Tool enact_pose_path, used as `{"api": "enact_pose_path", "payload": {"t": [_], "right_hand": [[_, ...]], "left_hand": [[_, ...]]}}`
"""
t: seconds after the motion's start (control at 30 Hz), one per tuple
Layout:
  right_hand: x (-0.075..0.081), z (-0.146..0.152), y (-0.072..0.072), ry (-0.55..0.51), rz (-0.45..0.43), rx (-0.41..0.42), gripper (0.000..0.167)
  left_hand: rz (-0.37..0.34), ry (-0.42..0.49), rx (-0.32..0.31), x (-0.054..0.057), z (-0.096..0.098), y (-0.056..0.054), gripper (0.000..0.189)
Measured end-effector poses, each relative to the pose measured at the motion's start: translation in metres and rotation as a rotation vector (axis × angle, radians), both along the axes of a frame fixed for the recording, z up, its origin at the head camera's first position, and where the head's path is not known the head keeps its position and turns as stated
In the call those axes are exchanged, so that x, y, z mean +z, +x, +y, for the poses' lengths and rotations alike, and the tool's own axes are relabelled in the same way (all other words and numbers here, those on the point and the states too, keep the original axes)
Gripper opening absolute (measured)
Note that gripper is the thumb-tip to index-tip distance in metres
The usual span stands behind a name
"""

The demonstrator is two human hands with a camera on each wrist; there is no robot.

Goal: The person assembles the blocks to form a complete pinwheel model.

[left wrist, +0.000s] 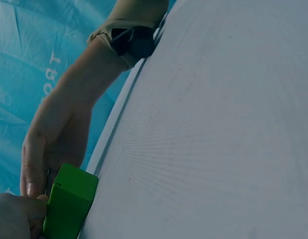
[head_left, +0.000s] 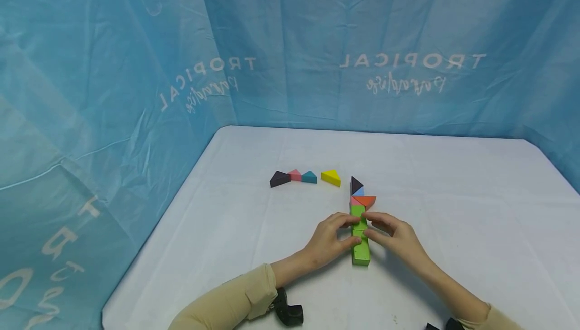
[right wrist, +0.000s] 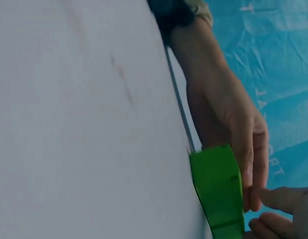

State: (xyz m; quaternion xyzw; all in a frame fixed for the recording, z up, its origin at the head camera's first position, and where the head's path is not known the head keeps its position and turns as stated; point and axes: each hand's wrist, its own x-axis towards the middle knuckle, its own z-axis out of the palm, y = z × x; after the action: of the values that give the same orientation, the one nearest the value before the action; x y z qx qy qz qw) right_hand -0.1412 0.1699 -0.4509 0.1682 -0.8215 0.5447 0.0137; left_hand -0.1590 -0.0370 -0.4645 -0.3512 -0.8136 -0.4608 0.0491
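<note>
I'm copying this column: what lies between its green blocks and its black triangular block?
In the head view, beyond the green blocks lie a pink triangular block, an orange triangular block, then a light-blue triangular block.

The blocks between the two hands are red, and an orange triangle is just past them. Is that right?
Not quite: the blocks between the left hand and right hand are green, not red. The head view shows that. The orange triangle is just past them, as you said.
</note>
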Motion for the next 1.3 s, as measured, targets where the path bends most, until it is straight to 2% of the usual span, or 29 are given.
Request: {"api": "enact_pose_path", "payload": {"t": [0.2, 0.37, 0.5, 0.63, 0.73, 0.83, 0.93, 1.03, 1.13, 1.3], "right_hand": [[-0.010, -0.003, 0.006, 0.013, 0.110, 0.007, 0.042], [-0.013, -0.003, 0.007, 0.020, 0.138, -0.006, 0.040], [-0.013, -0.004, 0.008, 0.038, 0.182, -0.011, 0.039], [-0.011, -0.006, 0.008, 0.046, 0.225, -0.002, 0.039], [-0.011, -0.006, 0.007, 0.044, 0.227, 0.000, 0.041], [-0.011, -0.006, 0.007, 0.047, 0.212, -0.010, 0.040], [-0.013, -0.005, 0.006, 0.054, 0.185, -0.017, 0.039], [-0.014, -0.004, 0.006, 0.046, 0.171, -0.014, 0.038], [-0.009, -0.005, 0.008, 0.040, 0.174, -0.010, 0.039], [-0.013, -0.004, 0.006, 0.040, 0.163, -0.008, 0.039]], "left_hand": [[0.005, 0.007, 0.000, 0.000, -0.001, -0.001, 0.042], [0.012, 0.011, -0.004, -0.001, 0.000, -0.001, 0.041], [0.047, 0.005, -0.003, 0.000, 0.001, -0.001, 0.040], [0.069, 0.000, 0.023, 0.003, -0.003, -0.007, 0.042], [0.064, 0.029, 0.090, 0.009, -0.010, -0.020, 0.042], [0.056, 0.075, 0.197, 0.013, -0.023, -0.041, 0.040], [0.002, 0.109, 0.330, 0.011, -0.039, -0.063, 0.039], [-0.076, 0.127, 0.431, 0.005, -0.054, -0.081, 0.038], [-0.100, 0.130, 0.481, 0.002, -0.065, -0.092, 0.037], [-0.080, 0.107, 0.531, 0.001, -0.071, -0.105, 0.039]]}}
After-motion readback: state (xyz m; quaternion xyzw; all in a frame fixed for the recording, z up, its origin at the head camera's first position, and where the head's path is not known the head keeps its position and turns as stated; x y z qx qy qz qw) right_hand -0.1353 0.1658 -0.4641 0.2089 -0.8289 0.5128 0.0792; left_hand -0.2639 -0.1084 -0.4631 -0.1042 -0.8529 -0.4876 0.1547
